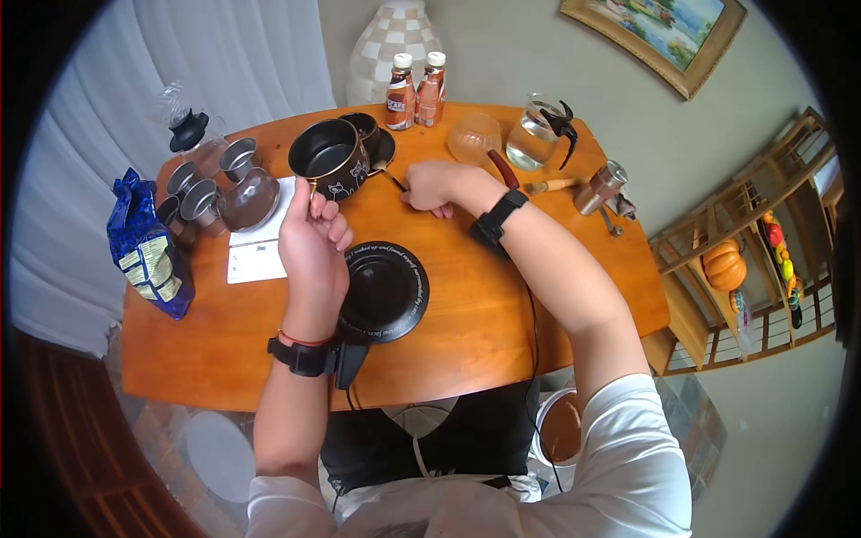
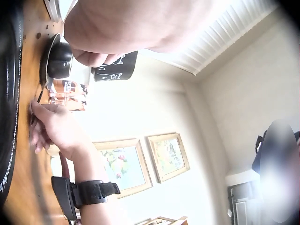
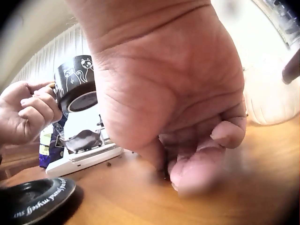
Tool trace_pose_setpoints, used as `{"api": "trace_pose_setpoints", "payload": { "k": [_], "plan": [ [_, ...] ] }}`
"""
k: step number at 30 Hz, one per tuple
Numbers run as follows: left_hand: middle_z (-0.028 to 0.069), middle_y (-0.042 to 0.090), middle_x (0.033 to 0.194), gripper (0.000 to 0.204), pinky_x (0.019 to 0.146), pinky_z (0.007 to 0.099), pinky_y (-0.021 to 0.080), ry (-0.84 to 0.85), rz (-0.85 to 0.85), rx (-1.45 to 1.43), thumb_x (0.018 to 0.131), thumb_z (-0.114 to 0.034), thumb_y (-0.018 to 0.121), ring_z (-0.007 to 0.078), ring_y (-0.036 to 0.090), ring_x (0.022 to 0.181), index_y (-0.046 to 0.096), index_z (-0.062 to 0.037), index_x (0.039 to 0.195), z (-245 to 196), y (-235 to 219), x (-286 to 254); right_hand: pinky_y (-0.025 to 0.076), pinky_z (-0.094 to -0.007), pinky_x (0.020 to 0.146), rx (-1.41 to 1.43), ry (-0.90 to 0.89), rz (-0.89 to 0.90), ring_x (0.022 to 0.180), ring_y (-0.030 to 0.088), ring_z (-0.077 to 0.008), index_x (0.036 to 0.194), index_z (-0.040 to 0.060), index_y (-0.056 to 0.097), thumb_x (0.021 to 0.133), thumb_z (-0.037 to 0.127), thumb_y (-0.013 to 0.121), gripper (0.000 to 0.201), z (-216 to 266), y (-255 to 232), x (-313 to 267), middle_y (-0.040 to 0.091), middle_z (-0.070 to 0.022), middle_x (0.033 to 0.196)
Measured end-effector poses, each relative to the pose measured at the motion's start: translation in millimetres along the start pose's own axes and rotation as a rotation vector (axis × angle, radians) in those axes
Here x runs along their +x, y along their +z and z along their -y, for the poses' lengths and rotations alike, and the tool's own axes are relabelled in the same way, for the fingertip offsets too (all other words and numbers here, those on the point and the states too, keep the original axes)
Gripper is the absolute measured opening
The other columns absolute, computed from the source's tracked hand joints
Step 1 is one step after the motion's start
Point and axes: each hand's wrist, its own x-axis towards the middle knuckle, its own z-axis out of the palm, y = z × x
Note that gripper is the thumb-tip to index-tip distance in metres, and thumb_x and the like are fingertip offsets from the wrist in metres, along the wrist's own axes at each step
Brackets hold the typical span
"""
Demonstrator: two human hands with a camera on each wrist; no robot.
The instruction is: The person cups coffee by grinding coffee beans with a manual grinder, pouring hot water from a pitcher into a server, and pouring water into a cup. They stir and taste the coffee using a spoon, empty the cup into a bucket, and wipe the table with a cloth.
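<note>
My left hand (image 1: pixel 312 238) grips a wide black mug (image 1: pixel 348 186) with white cat drawings and a gold rim by its handle. In the right wrist view the mug (image 3: pixel 75 84) hangs raised and tilted, its underside showing. A black saucer (image 1: pixel 386 291) with white lettering lies just right of my left forearm. Farther back, a second dark cup (image 2: pixel 60 61) sits on its own saucer (image 1: pixel 386 146). My right hand (image 1: pixel 435 186), low over the table, pinches a thin dark stick-like utensil (image 1: pixel 391 177) that reaches toward that saucer.
A white scale (image 1: pixel 258 255) bears a glass carafe (image 1: pixel 251 199). Metal cups (image 1: pixel 199 199) and a blue coffee bag (image 1: pixel 148 247) stand left. Two bottles (image 1: pixel 401 94), a clear glass bowl (image 1: pixel 473 137), a water pitcher (image 1: pixel 531 139), a brush (image 1: pixel 556 186) and a metal grinder (image 1: pixel 601 186) stand along the back and right.
</note>
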Motion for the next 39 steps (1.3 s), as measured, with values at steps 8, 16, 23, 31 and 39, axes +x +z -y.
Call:
{"api": "trace_pose_setpoints", "payload": {
  "k": [8,16,23,31,39],
  "plan": [
    [-0.0026,0.043,0.070,0.040,0.050,0.0259,0.026,-0.033,0.021,-0.013,0.108,-0.038,0.049,0.0096,0.033,0.054,0.043,-0.0162,0.075,2.1,-3.6,1.8,0.054,-0.0373,0.059,0.071,0.077,-0.039,0.060,0.068,-0.0224,0.085,0.0010,0.072,0.101,0.038,0.057,0.043,-5.6,-5.2,-14.0,0.070,-0.0111,0.070],
    [-0.0020,0.044,0.073,0.034,0.053,0.0253,0.031,-0.114,0.067,-0.067,0.108,-0.036,0.052,0.0095,0.036,0.058,0.046,-0.0146,0.082,10.9,1.8,-14.8,0.051,-0.0439,0.065,0.070,-0.130,-0.322,0.073,0.066,-0.0354,0.090,0.0015,0.071,0.098,0.035,0.065,0.035,-9.4,33.6,-157.4,0.068,-0.0202,0.076],
    [-0.0026,0.042,0.075,0.036,0.053,0.0251,0.030,-0.259,0.055,-0.014,0.108,-0.039,0.052,0.0085,0.034,0.058,0.046,-0.0153,0.081,16.1,-32.4,-72.4,0.045,-0.0307,0.057,0.413,0.010,-0.375,0.057,0.054,-0.0147,0.081,-0.0005,0.064,0.099,0.022,0.067,0.029,-29.6,124.9,-288.5,0.056,-0.0080,0.062],
    [-0.0032,0.052,0.074,0.035,0.046,0.0219,0.025,-0.312,-0.019,0.127,0.108,-0.038,0.052,0.0053,0.030,0.050,0.050,-0.0161,0.081,22.2,-48.6,-116.4,0.033,-0.0225,0.050,0.985,0.192,-0.837,0.055,0.043,-0.0024,0.079,0.0022,0.063,0.102,0.019,0.065,0.029,-57.7,210.4,-313.1,0.051,0.0070,0.060],
    [0.0005,0.055,0.076,0.038,0.041,0.0228,0.021,-0.281,-0.022,0.257,0.109,-0.038,0.050,0.0050,0.028,0.045,0.050,-0.0129,0.081,28.7,-47.5,-124.6,0.031,-0.0219,0.049,1.093,0.144,-0.941,0.053,0.042,-0.0011,0.078,0.0047,0.062,0.103,0.018,0.064,0.028,-53.9,214.2,-311.4,0.049,0.0077,0.059]
  ]
}}
